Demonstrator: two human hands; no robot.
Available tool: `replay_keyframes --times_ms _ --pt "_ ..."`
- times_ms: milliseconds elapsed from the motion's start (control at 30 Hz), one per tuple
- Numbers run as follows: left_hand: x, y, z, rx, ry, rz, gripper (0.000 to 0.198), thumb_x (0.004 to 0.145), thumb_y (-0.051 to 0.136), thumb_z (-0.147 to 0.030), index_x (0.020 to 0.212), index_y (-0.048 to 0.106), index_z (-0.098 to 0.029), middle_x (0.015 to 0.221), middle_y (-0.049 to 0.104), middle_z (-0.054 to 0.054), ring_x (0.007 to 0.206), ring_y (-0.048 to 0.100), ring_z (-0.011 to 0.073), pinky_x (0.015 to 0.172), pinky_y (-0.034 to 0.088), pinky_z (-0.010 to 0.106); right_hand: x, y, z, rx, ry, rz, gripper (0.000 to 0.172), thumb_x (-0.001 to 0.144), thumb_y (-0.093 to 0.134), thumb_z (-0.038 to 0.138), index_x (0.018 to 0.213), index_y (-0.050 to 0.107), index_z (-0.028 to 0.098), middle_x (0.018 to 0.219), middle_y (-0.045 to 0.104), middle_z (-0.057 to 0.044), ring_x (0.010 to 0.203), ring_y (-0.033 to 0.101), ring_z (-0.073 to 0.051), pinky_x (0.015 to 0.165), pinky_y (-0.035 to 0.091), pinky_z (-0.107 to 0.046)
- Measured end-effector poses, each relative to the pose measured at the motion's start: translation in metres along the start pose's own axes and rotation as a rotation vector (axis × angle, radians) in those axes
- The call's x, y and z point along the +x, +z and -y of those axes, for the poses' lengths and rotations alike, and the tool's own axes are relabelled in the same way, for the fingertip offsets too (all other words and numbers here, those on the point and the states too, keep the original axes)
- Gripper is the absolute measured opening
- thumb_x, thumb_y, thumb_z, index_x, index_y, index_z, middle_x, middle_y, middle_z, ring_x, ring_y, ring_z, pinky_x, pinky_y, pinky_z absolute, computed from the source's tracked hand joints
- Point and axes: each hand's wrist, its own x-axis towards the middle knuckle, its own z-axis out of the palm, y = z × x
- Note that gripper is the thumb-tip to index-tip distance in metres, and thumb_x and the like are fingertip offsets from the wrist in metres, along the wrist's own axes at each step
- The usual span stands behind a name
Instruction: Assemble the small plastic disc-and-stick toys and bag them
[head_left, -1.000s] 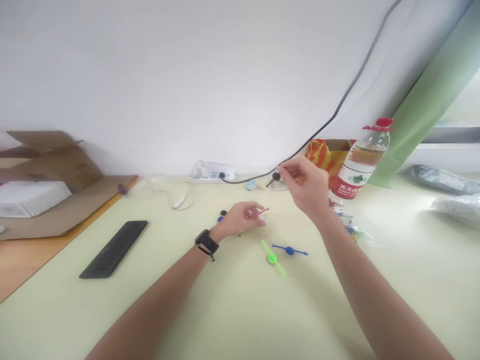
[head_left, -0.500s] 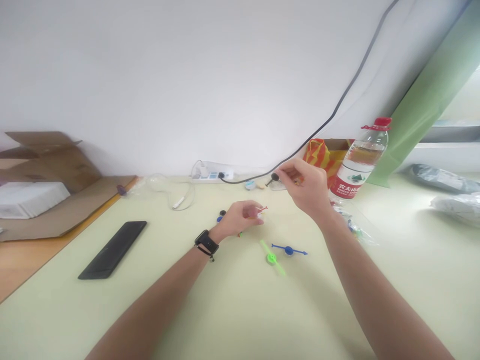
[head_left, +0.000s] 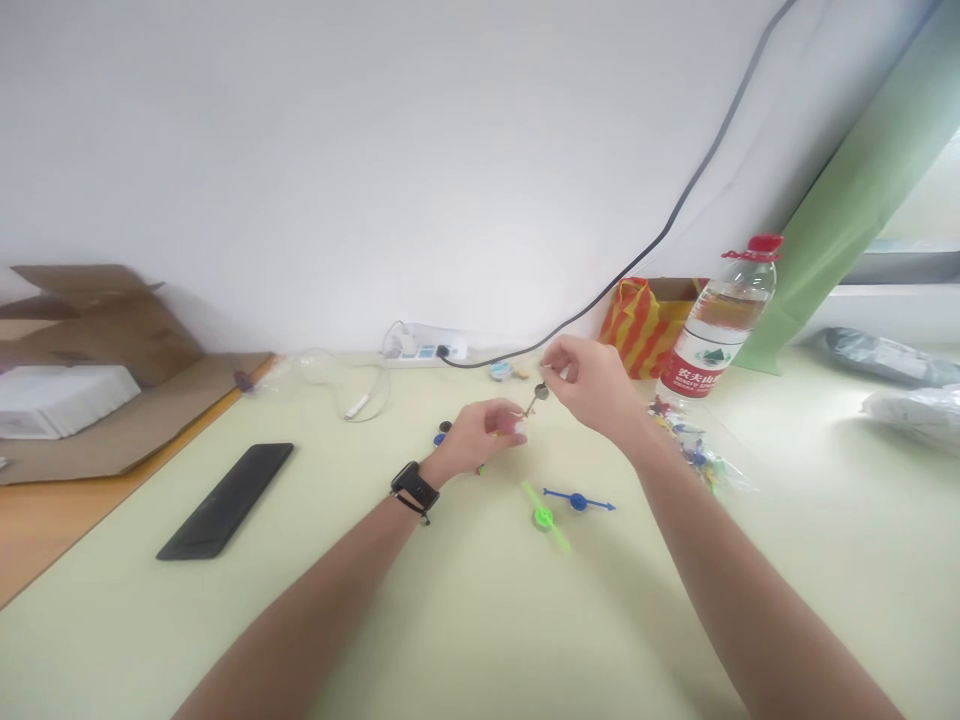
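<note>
Right hand [head_left: 592, 387] has been lowered, and the rod [head_left: 541, 392] pinched in it is brought to the red piece [head_left: 517, 416] pinched by the left hand [head_left: 478, 436]; contact seems begun.

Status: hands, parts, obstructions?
Left hand holds small red plastic piece, partly hidden. Right hand pinches thin dark piece with round disc, close by. Bright green plastic pointer, blue plastic arrow lie nearby, not obstructing.

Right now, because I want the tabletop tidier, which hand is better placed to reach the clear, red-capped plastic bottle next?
Probably the right hand: it is nearer the bottle, though apparently pinching a small dark round part. The left hand is farther off.
</note>
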Motion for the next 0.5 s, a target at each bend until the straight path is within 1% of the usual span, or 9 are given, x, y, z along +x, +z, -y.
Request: replay_keyframes --times_ms 67,100,133,233,300,400,433,500 --pt "0.000 0.000 0.000 -0.004 0.015 -0.008 0.041 0.075 0.083 -0.037 0.110 0.074 -0.017 0.094 0.071 0.007 0.085 0.065 0.0191 0.083 0.054 0.032 0.000 0.003 0.001 -0.016 0.000 0.004 0.005 0.079 0.064 0.018 0.081 0.067 0.020 0.081 0.073 -0.003 0.064 0.060 -0.016 0.065 0.048 -0.029" --pt "0.000 0.001 0.000 -0.002 0.021 -0.009 0.040 0.075 0.083 -0.037 0.109 0.074 -0.017 0.094 0.071 0.006 0.086 0.065 0.0191 0.084 0.054 0.033 0.000 0.005 0.001 0.018 0.018 0.006 0.003 0.078 0.064 0.019 0.080 0.067 0.020 0.081 0.073 -0.003 0.063 0.060 -0.015 0.063 0.048 -0.029" --pt "0.000 0.001 0.000 0.000 0.025 -0.010 0.039 0.075 0.083 -0.037 0.107 0.074 -0.017 0.093 0.071 0.006 0.085 0.065 0.0191 0.084 0.054 0.032 0.000 0.006 0.002 0.080 0.049 0.006 0.002 0.078 0.065 0.021 0.079 0.067 0.020 0.082 0.074 -0.004 0.060 0.060 -0.015 0.059 0.048 -0.028" --pt "0.000 0.002 -0.003 -0.013 0.013 -0.025 0.037 0.075 0.083 -0.036 0.105 0.073 -0.017 0.090 0.070 0.004 0.086 0.066 0.0195 0.083 0.054 0.032 -0.001 0.011 0.005 0.360 0.180 0.009 0.012 0.080 0.068 0.030 0.082 0.066 0.018 0.086 0.075 -0.006 0.045 0.054 -0.011 0.042 0.041 -0.025" --pt "0.000 0.003 -0.005 -0.034 0.007 -0.045 0.034 0.075 0.084 -0.036 0.100 0.071 -0.017 0.088 0.070 0.004 0.090 0.068 0.0209 0.082 0.054 0.031 -0.001 0.014 0.006 0.479 0.238 0.018 0.018 0.080 0.071 0.034 0.085 0.065 0.018 0.087 0.076 -0.006 0.039 0.050 -0.009 0.036 0.036 -0.023" --pt "0.000 0.003 -0.007 -0.027 0.035 -0.043 0.025 0.077 0.082 -0.035 0.085 0.067 -0.017 0.083 0.067 0.002 0.091 0.068 0.0210 0.081 0.053 0.029 -0.001 0.018 0.003 0.463 0.238 0.056 0.019 0.079 0.073 0.035 0.083 0.065 0.018 0.086 0.076 -0.006 0.038 0.051 -0.008 0.034 0.036 -0.021" --pt "0.000 0.002 -0.007 -0.017 0.043 -0.035 0.024 0.077 0.081 -0.035 0.084 0.067 -0.017 0.081 0.066 0.001 0.089 0.068 0.0200 0.080 0.053 0.029 -0.001 0.018 0.002 0.428 0.222 0.066 0.018 0.079 0.073 0.034 0.082 0.066 0.018 0.087 0.076 -0.006 0.039 0.052 -0.008 0.035 0.038 -0.021" --pt "0.000 0.002 -0.006 0.000 0.040 -0.023 0.025 0.078 0.081 -0.035 0.092 0.070 -0.017 0.083 0.067 0.001 0.084 0.067 0.0181 0.079 0.053 0.029 0.000 0.017 -0.001 0.351 0.177 0.058 0.012 0.080 0.071 0.030 0.082 0.067 0.018 0.086 0.076 -0.005 0.046 0.057 -0.010 0.040 0.044 -0.022"
